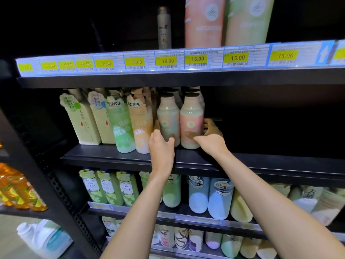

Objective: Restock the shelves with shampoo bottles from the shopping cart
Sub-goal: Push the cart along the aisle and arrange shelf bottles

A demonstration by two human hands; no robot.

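Two milk-bottle-shaped shampoo bottles with black caps stand upright at the front of the middle shelf (112, 157). My left hand (162, 146) grips the pale green and peach bottle (168, 118) low down, thumb on its left side. My right hand (209, 135) grips the pink bottle (191, 118), thumb across its front and fingers round its right side. More bottles of the same shape stand behind them. The shopping cart is out of sight.
Left of the two bottles stand an orange bottle (142, 126), a green bottle (119, 124) and two cream cartons (84, 120). The middle shelf to the right is dark and bare. Price tags (197, 58) line the shelf above. Lower shelves hold several more bottles.
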